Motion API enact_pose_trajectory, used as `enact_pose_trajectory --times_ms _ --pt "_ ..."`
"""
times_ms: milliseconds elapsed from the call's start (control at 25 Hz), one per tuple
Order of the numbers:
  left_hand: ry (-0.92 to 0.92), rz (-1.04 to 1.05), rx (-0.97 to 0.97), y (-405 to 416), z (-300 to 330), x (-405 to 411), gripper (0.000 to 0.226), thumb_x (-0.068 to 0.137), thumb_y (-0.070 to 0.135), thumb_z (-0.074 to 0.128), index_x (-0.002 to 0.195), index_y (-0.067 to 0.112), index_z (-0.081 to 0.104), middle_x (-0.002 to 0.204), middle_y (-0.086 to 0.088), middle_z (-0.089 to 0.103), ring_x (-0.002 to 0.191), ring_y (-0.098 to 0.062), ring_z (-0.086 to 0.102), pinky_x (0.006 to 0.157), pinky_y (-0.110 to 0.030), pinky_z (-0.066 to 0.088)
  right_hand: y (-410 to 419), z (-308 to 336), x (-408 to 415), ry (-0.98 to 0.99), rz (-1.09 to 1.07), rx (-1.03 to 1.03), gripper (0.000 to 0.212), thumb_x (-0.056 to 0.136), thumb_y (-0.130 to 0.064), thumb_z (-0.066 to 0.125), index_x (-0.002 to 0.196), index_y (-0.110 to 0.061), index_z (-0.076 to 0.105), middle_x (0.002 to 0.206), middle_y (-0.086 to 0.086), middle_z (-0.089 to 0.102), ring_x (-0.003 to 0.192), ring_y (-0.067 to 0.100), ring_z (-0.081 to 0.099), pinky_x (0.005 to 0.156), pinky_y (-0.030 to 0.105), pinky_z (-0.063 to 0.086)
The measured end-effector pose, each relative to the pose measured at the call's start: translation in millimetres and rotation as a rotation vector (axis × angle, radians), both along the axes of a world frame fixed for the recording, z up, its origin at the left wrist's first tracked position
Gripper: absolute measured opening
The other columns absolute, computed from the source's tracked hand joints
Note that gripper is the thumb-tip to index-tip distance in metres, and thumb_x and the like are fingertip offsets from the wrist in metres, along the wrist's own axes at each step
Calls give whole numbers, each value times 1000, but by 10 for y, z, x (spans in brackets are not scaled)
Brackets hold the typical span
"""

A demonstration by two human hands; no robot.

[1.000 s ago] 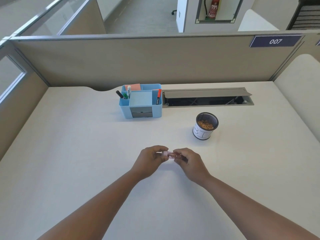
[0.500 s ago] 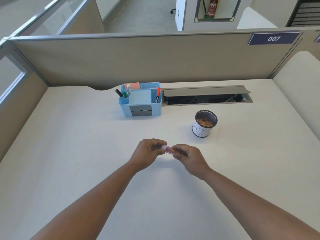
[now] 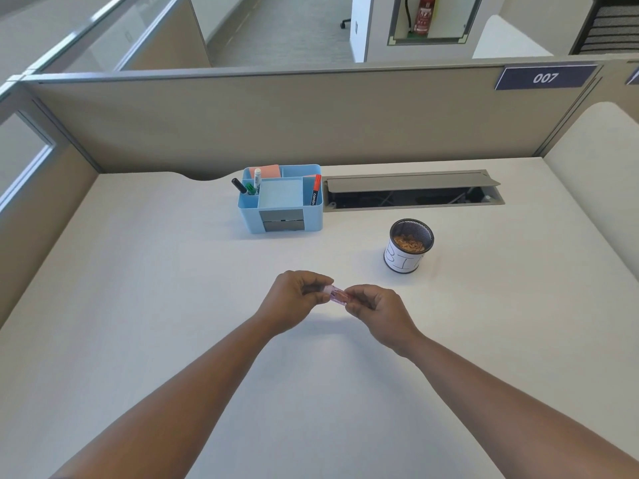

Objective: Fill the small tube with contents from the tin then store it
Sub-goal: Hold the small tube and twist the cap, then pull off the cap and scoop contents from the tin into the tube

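Both hands meet above the middle of the white desk [image 3: 138, 305]. The left hand [image 3: 294, 299] and the right hand [image 3: 377, 311] each pinch one end of the small pink tube [image 3: 337, 294], fingers pressed tight on it. The tube lies sideways between them, up off the desk. Its ends are hidden by the fingers, so I cannot tell if a cap is on.

The tin [image 3: 408, 245] stands at about 2 o'clock from the hands, well apart from them. It is a black mesh cup with a white label, and small tan bits sit inside. Nothing lies between the hands and the tin.

At 12 o'clock, farther back, is a blue desk organizer [image 3: 281, 216] with pens and sticky notes in it. Just to its right is an open cable slot [image 3: 411, 193] in the desk. A tan divider wall [image 3: 276, 119] stands behind, with a sign reading 007 [image 3: 544, 77].
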State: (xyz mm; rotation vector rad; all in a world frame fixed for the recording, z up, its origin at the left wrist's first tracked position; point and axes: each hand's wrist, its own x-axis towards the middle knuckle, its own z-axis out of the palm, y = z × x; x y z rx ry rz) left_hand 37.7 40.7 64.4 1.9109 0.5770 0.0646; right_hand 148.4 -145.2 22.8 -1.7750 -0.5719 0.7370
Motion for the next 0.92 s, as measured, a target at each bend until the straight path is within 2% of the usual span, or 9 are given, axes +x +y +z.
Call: enact_pose_trajectory --times_ms 120,280,400,480,560,640,720,840,920 --pt "-27 17 1 -9 41 10 27 88 8 75 113 18 75 100 7 79 91 0 74 88 -20 57 9 9 -10 21 -39 27 18 91 -14 71 105 -24 75 99 1 79 97 26 72 89 39 57" --pt "-60 44 -72 -39 54 19 20 91 6 70 106 20 71 99 5 79 92 -8 74 87 -25 58 38 -5 -28 41 -56 51 17 91 -14 71 105 -23 74 101 2 79 98 28 71 92 42 57" --pt "-132 99 -245 -61 53 16 18 93 2 67 109 10 67 102 -1 78 96 -12 75 88 -24 58 43 17 -32 58 -58 65 15 91 -12 71 104 -20 73 102 3 79 91 18 72 88 36 58" --pt "-184 138 -362 -64 41 16 19 93 1 67 111 5 65 109 -10 74 98 -14 74 92 -29 57 43 41 -40 73 -59 75 15 92 -9 71 105 -17 71 103 4 79 91 13 71 86 29 58" --pt "-220 176 -476 -79 32 17 20 94 3 67 113 2 64 111 -12 72 102 -19 73 97 -34 56 46 46 -44 81 -69 79 16 91 -8 71 105 -16 71 104 6 78 93 15 72 87 30 58" --pt "-252 215 -624 -97 34 27 20 95 3 65 115 1 62 112 -13 70 108 -25 72 99 -34 56 55 58 -43 75 -77 75 16 91 -10 72 104 -17 70 103 5 78 97 20 73 89 33 59" --pt "-277 247 -770 -110 36 45 21 96 2 62 117 1 61 114 -16 70 113 -30 70 99 -32 56 61 85 -49 66 -95 60 13 91 -14 72 103 -19 70 101 2 78 94 19 73 84 32 58" --pt "-263 283 -847 -127 25 105 23 97 2 61 119 1 60 117 -18 71 115 -30 70 98 -31 57 40 184 -36 -18 -186 37 8 93 -29 70 100 -25 71 92 -7 76 81 8 70 71 24 52" --pt "-221 288 -784 -144 -24 160 23 97 5 63 119 2 60 119 -18 69 117 -30 70 97 -31 57 14 235 33 -147 -318 28 10 95 -27 67 104 -25 71 97 -7 75 86 10 70 73 22 53"
